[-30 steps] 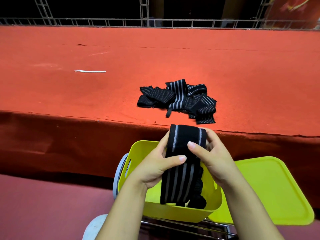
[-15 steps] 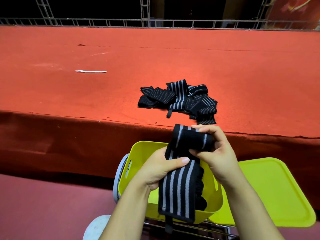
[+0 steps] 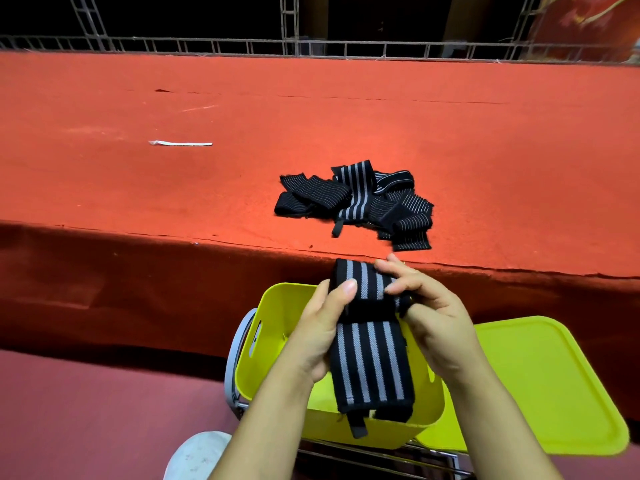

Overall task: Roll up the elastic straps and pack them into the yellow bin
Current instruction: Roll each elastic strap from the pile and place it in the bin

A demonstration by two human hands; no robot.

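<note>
A red-carpeted tabletop (image 3: 242, 140) is filling the far part of the view, with a metal truss railing (image 3: 311, 46) behind it. A pile of loose elastic straps (image 3: 356, 202) is lying near the tabletop's front edge, and a white strip (image 3: 180, 144) is lying well apart to the left. Below the edge, the yellow bin (image 3: 277, 334) is sitting on a wire rack, with a yellow lid (image 3: 540, 386) just beside it on the right.

Both hands are working one striped strap (image 3: 370, 358) above the bin. The left hand (image 3: 322, 334) is gripping the strap's left edge, thumb across the front. The right hand (image 3: 429, 313) is curling around the rolled upper end. The unrolled tail is hanging down over the bin's near wall.

Step in hand: rolling, judged roughly half complete. The next move calls for winding in the tail under even tension, then lowering the roll into the bin.
</note>
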